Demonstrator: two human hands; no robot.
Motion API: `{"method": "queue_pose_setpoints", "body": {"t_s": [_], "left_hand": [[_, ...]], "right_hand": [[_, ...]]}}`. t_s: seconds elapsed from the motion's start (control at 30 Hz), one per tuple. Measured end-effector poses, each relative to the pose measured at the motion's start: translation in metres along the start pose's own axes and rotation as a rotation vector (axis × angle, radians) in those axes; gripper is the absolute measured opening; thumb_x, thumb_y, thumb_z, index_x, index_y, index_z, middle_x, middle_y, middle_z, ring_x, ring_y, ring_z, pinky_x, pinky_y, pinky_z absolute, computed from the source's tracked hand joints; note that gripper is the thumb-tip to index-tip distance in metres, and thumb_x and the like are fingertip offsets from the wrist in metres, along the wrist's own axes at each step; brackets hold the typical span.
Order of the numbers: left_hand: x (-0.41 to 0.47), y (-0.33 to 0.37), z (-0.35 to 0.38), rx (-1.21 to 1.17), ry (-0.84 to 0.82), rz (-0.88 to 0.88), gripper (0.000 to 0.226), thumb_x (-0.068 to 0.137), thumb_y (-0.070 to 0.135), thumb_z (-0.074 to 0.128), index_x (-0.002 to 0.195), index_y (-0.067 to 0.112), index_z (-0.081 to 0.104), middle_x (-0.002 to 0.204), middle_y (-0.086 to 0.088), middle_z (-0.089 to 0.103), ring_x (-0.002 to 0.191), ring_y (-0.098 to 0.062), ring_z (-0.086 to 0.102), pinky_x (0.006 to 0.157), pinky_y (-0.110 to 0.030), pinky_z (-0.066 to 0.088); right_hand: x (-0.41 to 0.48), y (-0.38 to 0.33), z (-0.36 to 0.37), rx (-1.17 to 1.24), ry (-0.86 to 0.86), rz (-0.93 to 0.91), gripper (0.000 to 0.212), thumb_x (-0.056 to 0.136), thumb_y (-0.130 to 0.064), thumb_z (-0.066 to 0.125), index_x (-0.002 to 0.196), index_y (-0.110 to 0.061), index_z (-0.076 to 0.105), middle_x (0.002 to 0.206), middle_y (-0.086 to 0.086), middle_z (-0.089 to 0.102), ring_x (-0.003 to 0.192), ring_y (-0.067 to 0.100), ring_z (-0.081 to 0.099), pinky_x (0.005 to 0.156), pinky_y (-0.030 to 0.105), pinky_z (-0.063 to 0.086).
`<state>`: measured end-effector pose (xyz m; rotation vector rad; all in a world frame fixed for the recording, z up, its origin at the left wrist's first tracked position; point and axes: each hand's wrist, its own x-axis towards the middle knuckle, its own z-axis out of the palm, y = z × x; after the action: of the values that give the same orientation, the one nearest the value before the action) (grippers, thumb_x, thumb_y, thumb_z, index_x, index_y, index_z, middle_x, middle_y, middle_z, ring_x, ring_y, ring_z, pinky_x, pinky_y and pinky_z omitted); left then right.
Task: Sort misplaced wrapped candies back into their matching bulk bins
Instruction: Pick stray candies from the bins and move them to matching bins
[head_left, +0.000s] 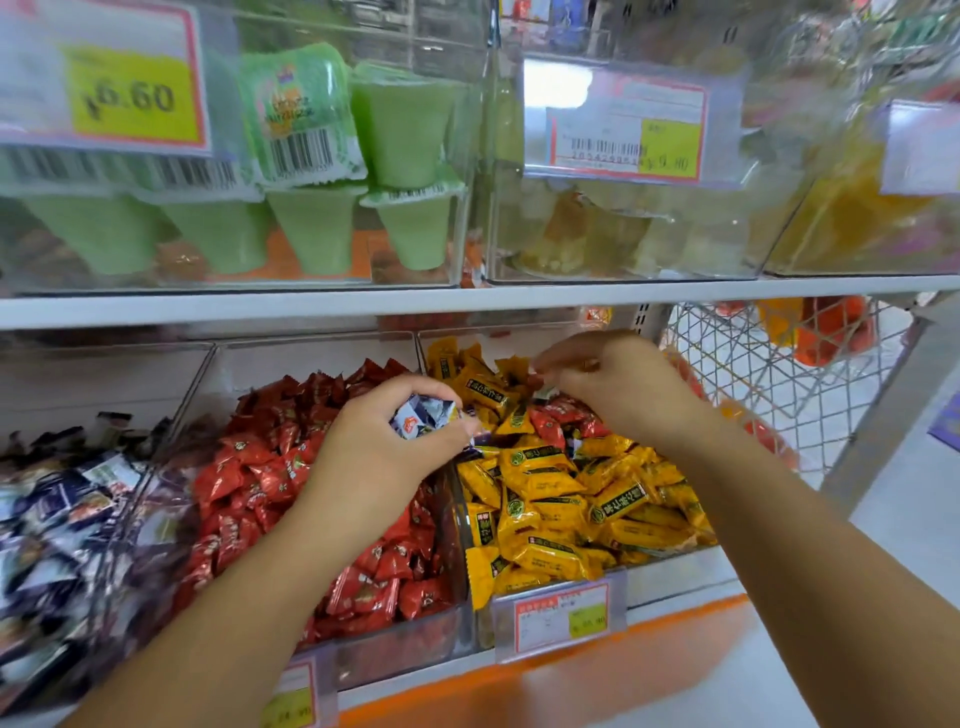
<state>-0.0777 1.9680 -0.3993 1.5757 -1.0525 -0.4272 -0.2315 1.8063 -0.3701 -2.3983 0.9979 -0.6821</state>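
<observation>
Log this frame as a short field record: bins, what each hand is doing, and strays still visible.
setting: clear plastic bulk bins on lower shelf
bins, left to right: dark blue-and-white wrapped candies; red wrapped candies; yellow wrapped candies
left hand: closed on blue-and-white wrapped candies, above red/yellow divider
right hand: fingers pinched over back of yellow bin; item unclear
strays: red candies in yellow bin

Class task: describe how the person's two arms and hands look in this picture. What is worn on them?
Both forearms are bare up to the frame edge; no sleeves show. The left hand and right hand wear no gloves, and no watch or bracelet is visible. Any ring is too blurred to tell.
</observation>
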Motion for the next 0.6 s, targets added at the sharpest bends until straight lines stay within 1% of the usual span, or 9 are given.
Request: {"method": "queue_pose_setpoints", "body": {"t_s": [0.1, 0.13, 0.2, 0.23, 0.3, 0.43, 0.5, 0.57, 0.6], "left_hand": [[-0.002, 0.002, -0.001, 0.014, -0.004, 0.025, 0.011, 0.078, 0.026, 0.077, 0.086, 0.026, 0.069, 0.076, 0.011, 0.064, 0.050, 0.005, 0.050, 0.049, -0.006, 0.037], [-0.003, 0.003, -0.002, 0.018, 0.000, 0.028, 0.011, 0.079, 0.025, 0.077, 0.086, 0.025, 0.069, 0.074, 0.012, 0.064, 0.051, 0.005, 0.051, 0.049, -0.005, 0.037], [-0.002, 0.002, -0.005, 0.012, 0.024, 0.020, 0.010, 0.079, 0.023, 0.077, 0.085, 0.025, 0.069, 0.071, 0.013, 0.063, 0.054, 0.006, 0.053, 0.051, -0.004, 0.038], [0.000, 0.001, -0.006, 0.004, 0.044, 0.015, 0.010, 0.078, 0.023, 0.077, 0.084, 0.025, 0.069, 0.072, 0.013, 0.064, 0.057, 0.006, 0.055, 0.053, -0.005, 0.040], [0.004, -0.003, -0.010, -0.008, 0.086, 0.002, 0.010, 0.078, 0.025, 0.078, 0.081, 0.028, 0.069, 0.074, 0.014, 0.067, 0.061, 0.004, 0.057, 0.055, -0.006, 0.042], [0.007, -0.008, -0.018, 0.025, 0.129, -0.008, 0.008, 0.080, 0.026, 0.076, 0.082, 0.029, 0.069, 0.076, 0.014, 0.069, 0.063, 0.003, 0.058, 0.056, -0.006, 0.043], [0.007, -0.009, -0.021, 0.029, 0.140, -0.016, 0.007, 0.080, 0.026, 0.075, 0.083, 0.029, 0.069, 0.074, 0.014, 0.069, 0.064, 0.003, 0.059, 0.056, -0.007, 0.042], [0.007, -0.011, -0.024, 0.044, 0.137, -0.026, 0.008, 0.080, 0.029, 0.075, 0.084, 0.029, 0.069, 0.076, 0.015, 0.069, 0.065, 0.003, 0.060, 0.057, -0.008, 0.042], [0.007, -0.011, -0.025, 0.051, 0.134, -0.028, 0.008, 0.080, 0.029, 0.075, 0.085, 0.029, 0.069, 0.076, 0.014, 0.069, 0.066, 0.002, 0.061, 0.056, -0.008, 0.042]], "right_hand": [[0.001, 0.010, 0.001, -0.079, -0.004, 0.017, 0.028, 0.097, -0.017, 0.051, 0.117, -0.028, 0.067, 0.120, -0.012, 0.065, 0.106, 0.007, 0.059, 0.086, 0.020, 0.045], [0.001, 0.013, 0.003, -0.106, -0.052, 0.015, 0.031, 0.098, -0.016, 0.050, 0.123, -0.028, 0.064, 0.122, -0.011, 0.063, 0.102, 0.008, 0.060, 0.084, 0.018, 0.045], [0.001, 0.016, 0.010, -0.145, -0.127, -0.007, 0.035, 0.097, -0.014, 0.050, 0.129, -0.026, 0.059, 0.116, -0.011, 0.060, 0.089, 0.007, 0.056, 0.072, 0.013, 0.042], [0.003, 0.016, 0.012, -0.165, -0.130, -0.031, 0.036, 0.096, -0.014, 0.052, 0.130, -0.025, 0.059, 0.115, -0.008, 0.059, 0.089, 0.006, 0.052, 0.071, 0.012, 0.038], [0.008, 0.018, 0.016, -0.216, -0.108, -0.074, 0.034, 0.095, -0.017, 0.058, 0.128, -0.023, 0.060, 0.117, 0.000, 0.060, 0.098, 0.011, 0.051, 0.076, 0.016, 0.036], [0.013, 0.020, 0.017, -0.344, -0.189, -0.086, 0.029, 0.095, -0.019, 0.056, 0.123, -0.024, 0.065, 0.120, 0.005, 0.058, 0.103, 0.020, 0.052, 0.084, 0.028, 0.043], [0.013, 0.019, 0.018, -0.326, -0.149, -0.093, 0.023, 0.094, -0.019, 0.058, 0.114, -0.023, 0.069, 0.114, 0.003, 0.062, 0.106, 0.021, 0.054, 0.082, 0.026, 0.044], [0.012, 0.011, 0.017, -0.269, -0.058, -0.139, 0.020, 0.093, -0.021, 0.060, 0.110, -0.021, 0.070, 0.107, 0.002, 0.065, 0.100, 0.017, 0.058, 0.077, 0.023, 0.043], [0.013, 0.006, 0.018, -0.232, -0.049, -0.171, 0.021, 0.094, -0.021, 0.059, 0.112, -0.020, 0.068, 0.105, 0.000, 0.065, 0.092, 0.012, 0.058, 0.074, 0.021, 0.043]]}}
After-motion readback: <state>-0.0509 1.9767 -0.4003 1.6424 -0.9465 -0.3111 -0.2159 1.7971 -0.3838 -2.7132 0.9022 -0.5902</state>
